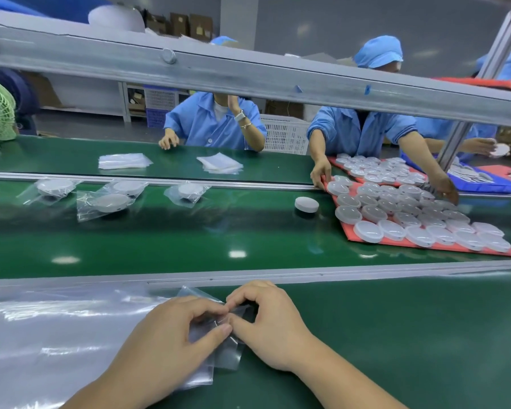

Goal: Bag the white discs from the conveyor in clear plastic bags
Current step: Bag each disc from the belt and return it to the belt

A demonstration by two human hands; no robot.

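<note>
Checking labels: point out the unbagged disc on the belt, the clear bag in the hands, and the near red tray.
unbagged disc (306, 203), head view, its flat top.
clear bag (225, 355), head view, its lower part.
red tray (348, 233), head view, bare near-left corner.

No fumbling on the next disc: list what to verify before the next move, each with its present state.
1. Bag in hand: ok. The left hand and right hand both pinch the clear bag.
2. Bag mouth open: cannot tell. Fingers cover its edge.
3. Disc ready to take: ok. One unbagged white disc lies on the conveyor belt.
4. A hand free to fetch it: not ok. Both hold the bag.
5. Spare plastic nearby: ok. Clear plastic lies beside the left hand.
</note>
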